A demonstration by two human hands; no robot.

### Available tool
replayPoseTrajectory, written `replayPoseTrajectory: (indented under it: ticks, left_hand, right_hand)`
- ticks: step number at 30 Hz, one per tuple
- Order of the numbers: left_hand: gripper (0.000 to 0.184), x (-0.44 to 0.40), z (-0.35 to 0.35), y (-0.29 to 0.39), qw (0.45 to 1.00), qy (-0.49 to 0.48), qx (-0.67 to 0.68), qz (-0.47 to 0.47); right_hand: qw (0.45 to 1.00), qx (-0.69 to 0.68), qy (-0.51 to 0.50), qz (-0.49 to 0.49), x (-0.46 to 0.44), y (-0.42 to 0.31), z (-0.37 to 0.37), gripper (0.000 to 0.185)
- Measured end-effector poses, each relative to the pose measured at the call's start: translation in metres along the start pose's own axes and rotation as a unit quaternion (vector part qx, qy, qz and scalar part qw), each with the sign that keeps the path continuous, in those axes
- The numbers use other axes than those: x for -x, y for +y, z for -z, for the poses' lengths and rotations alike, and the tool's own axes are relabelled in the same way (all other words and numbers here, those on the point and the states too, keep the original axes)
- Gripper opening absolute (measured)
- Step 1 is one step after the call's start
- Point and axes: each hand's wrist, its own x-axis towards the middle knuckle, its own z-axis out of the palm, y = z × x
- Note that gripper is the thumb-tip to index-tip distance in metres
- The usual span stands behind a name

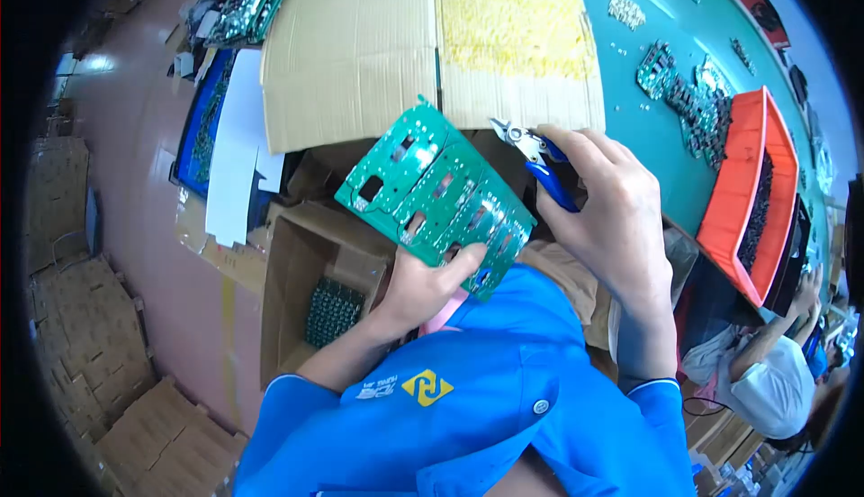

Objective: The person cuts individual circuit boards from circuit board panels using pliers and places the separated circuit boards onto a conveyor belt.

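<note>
My left hand (427, 288) grips a green circuit board panel (430, 193) by its lower edge, the thumb lying on its face. The panel is tilted and has several cut-out openings and solder points. In my right hand (607, 204) is a pair of cutting pliers (531, 150) with blue handles, jaws pointing left toward the panel's upper right edge. The jaws are apart from the panel. Behind both hands lies a flattened cardboard sheet (351, 56) on the table.
An open cardboard box (292, 294) with green boards (333, 312) stands below left. A red bin (727, 193) of small dark parts sits at right, near piled circuit boards (693, 105) on the green tabletop (621, 74). Another person (765, 380) is at far right.
</note>
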Motion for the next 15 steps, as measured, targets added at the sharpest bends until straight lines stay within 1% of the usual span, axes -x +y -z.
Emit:
replayPoseTrajectory:
  ticks: [2,7,15]
  left_hand:
    - [0.05,0.004,0.003,-0.002,1.0,-0.006,0.009,0.018]
    - [0.051,0.002,0.006,0.001,0.999,-0.004,0.037,0.032]
    - [0.048,0.0,0.009,0.001,0.996,0.012,0.073,0.042]
  right_hand:
    - [1.0,0.018,-0.013,-0.019,-0.012,0.005,0.0,0.046]
    - [0.996,0.084,-0.025,-0.006,-0.041,0.017,-0.006,0.044]
    - [0.99,0.128,-0.065,0.007,-0.06,0.014,-0.017,0.041]
